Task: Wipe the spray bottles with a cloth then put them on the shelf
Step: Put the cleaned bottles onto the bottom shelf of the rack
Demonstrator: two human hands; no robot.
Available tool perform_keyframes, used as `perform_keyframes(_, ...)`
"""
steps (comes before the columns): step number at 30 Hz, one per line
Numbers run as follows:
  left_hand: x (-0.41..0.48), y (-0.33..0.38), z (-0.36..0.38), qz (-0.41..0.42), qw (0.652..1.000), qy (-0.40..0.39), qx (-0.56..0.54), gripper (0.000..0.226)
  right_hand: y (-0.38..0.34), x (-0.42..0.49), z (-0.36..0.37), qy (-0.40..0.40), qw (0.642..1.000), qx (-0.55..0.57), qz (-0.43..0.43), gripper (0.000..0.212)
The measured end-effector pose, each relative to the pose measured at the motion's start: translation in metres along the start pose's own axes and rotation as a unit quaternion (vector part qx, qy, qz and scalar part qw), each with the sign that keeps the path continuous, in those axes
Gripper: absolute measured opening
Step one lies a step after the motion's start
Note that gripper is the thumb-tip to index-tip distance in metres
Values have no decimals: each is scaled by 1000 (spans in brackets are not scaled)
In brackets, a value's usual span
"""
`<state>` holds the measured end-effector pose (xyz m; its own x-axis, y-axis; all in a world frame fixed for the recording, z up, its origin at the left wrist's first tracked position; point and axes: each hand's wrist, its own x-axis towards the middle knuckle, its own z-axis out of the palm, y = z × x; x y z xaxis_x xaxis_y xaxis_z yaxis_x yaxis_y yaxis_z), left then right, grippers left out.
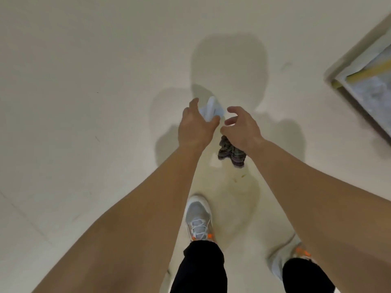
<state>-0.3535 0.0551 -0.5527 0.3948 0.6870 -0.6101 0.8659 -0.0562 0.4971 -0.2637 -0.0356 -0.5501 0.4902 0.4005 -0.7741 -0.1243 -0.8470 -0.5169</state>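
Left hand (195, 125) grips a pale blue-white spray bottle (211, 108) held above the floor (84, 102). Most of the bottle is hidden behind the palm, and its nozzle cannot be made out. Right hand (243, 129) is just beside it, thumb and forefinger spread. A dark cloth (231, 152) hangs from under the palm, where the fingers holding it are hidden. Below are grey shoes with orange trim: left shoe (197, 218) is clear, right shoe (283, 256) is blurred. A framed structure (368, 81) is cut off at the right edge and cannot be identified.
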Motion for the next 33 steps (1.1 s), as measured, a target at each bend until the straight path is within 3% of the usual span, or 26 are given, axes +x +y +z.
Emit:
perform_keyframes(5,33,-7,27,17,999,2,42,36,31,30,2,22,999,21,16,51)
perform_keyframes(10,-28,21,-15,55,995,-33,77,36,23,-28,-43,41,999,18,8,46)
perform_keyframes(18,-202,190,-148,108,969,-190,112,27,-70,-234,-173,1,990,-132,-43,76)
perform_keyframes(22,-303,295,-201,152,945,-243,155,15,-117,-348,-250,40,995,-78,-42,79)
perform_keyframes(25,-378,366,-218,201,919,-273,203,27,-134,-422,-304,41,995,-71,-48,62)
perform_keyframes(30,-470,464,-208,293,859,-309,283,17,-113,-524,-393,120,992,3,-35,17)
perform_keyframes(33,-516,523,-192,319,842,-310,307,12,-85,-566,-441,166,983,62,-42,15)
